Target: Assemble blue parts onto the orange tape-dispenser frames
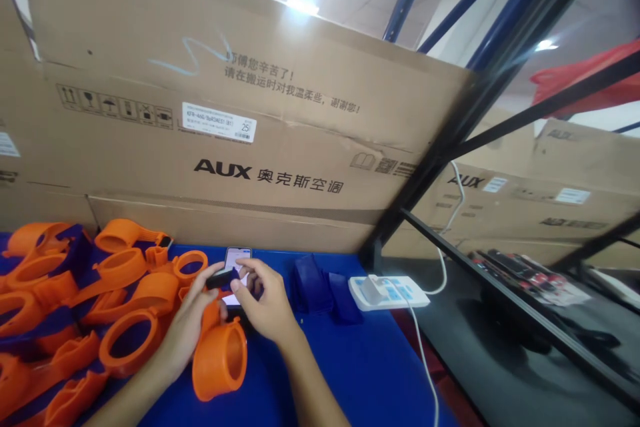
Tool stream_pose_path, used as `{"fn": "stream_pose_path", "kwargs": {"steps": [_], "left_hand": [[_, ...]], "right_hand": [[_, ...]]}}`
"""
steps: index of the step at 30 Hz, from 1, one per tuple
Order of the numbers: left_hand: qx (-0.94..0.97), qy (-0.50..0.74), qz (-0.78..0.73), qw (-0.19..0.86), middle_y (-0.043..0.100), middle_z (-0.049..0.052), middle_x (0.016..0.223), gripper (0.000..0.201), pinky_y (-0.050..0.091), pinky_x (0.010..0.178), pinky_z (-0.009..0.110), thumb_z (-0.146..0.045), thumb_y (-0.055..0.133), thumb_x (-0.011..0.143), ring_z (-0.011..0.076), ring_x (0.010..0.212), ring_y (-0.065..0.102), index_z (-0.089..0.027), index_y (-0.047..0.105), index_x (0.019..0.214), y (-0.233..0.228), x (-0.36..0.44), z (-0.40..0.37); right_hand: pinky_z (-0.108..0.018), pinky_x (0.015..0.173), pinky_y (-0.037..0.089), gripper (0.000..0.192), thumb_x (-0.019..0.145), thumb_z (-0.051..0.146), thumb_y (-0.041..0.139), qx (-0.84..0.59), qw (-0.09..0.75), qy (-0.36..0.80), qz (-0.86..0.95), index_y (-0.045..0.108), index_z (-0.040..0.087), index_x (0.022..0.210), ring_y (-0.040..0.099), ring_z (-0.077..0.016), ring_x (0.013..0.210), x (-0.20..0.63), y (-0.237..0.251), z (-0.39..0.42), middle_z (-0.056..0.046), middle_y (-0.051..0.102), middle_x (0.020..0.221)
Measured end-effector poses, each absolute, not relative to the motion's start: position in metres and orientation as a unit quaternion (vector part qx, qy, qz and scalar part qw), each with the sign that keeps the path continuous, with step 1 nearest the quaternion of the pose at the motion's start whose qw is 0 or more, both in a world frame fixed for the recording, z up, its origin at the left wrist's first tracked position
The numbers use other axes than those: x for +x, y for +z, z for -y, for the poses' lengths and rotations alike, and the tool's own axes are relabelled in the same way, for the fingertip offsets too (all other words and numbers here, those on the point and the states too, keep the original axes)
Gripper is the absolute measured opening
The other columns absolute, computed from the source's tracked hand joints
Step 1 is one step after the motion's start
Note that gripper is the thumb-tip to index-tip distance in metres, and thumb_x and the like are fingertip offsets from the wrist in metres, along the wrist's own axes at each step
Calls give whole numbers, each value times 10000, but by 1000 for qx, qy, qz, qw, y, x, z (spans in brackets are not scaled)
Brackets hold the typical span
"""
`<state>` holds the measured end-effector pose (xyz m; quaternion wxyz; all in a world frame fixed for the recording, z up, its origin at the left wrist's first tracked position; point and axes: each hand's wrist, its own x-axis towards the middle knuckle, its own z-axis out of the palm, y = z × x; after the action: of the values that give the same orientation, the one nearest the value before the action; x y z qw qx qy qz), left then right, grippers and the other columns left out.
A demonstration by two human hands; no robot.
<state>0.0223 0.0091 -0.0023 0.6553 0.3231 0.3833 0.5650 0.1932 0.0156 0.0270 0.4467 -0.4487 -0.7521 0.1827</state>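
Observation:
My left hand [193, 317] is closed on an orange plastic ring with a strap [220, 360]; the ring hangs below my fingers. A black end piece [220, 279] of it sticks out between my hands. My right hand [265, 297] is closed, thumb and fingers pinching a small dark blue piece [234, 275] against that black end. Part of what the fingers grip is hidden. Behind both hands a phone with a lit screen [239, 255] lies on the blue table surface [270, 387].
Several similar orange ring parts [130, 340] are piled at left. Folded dark blue pieces [311, 283] lie right of my hands, beside a white power strip [390, 292] with a plug and cables. Large cardboard boxes [280, 147] stand behind; a dark metal frame [425, 160] rises at right.

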Motion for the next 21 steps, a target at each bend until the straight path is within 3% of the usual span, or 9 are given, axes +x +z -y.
{"fn": "stream_pose_path", "kwargs": {"steps": [4, 8, 14, 18, 21], "left_hand": [[402, 546, -397, 618, 735, 31, 861, 655, 549, 690, 328, -349, 829, 770, 211, 668, 662, -253, 605, 1378, -11, 23, -14], [401, 535, -388, 635, 687, 10, 711, 587, 514, 630, 303, -387, 832, 778, 183, 593, 620, -207, 647, 1305, -14, 23, -13], [391, 534, -367, 653, 676, 8, 689, 460, 502, 597, 265, -413, 791, 834, 169, 605, 617, -220, 652, 1227, -8, 24, -11], [405, 548, -377, 627, 673, 3, 665, 373, 504, 561, 245, -395, 818, 798, 157, 578, 604, -221, 672, 1094, -8, 24, -13], [418, 554, -377, 613, 674, 2, 682, 380, 517, 573, 248, -372, 819, 797, 161, 607, 611, -228, 659, 1110, -9, 24, -14]], "right_hand": [[-243, 616, 523, 542, 853, 266, 712, -447, 449, 182, 753, 594, 220, 1380, 639, -147, 716, 199, 2, -15, -50, 728, 1030], [-262, 614, 547, 517, 881, 245, 659, -466, 450, 127, 751, 597, 231, 1394, 664, -164, 713, 202, -3, -10, -64, 747, 1029], [-286, 633, 591, 484, 920, 272, 601, -476, 472, 77, 738, 605, 218, 1401, 706, -186, 693, 190, -11, -4, -67, 773, 906], [-259, 610, 587, 409, 979, 279, 520, -475, 440, 87, 757, 632, 171, 1357, 728, -181, 668, 185, -17, 0, -83, 783, 858], [-276, 630, 588, 356, 1004, 269, 471, -476, 411, 68, 775, 664, 144, 1276, 737, -197, 684, 184, -16, 2, -104, 782, 863]]}}
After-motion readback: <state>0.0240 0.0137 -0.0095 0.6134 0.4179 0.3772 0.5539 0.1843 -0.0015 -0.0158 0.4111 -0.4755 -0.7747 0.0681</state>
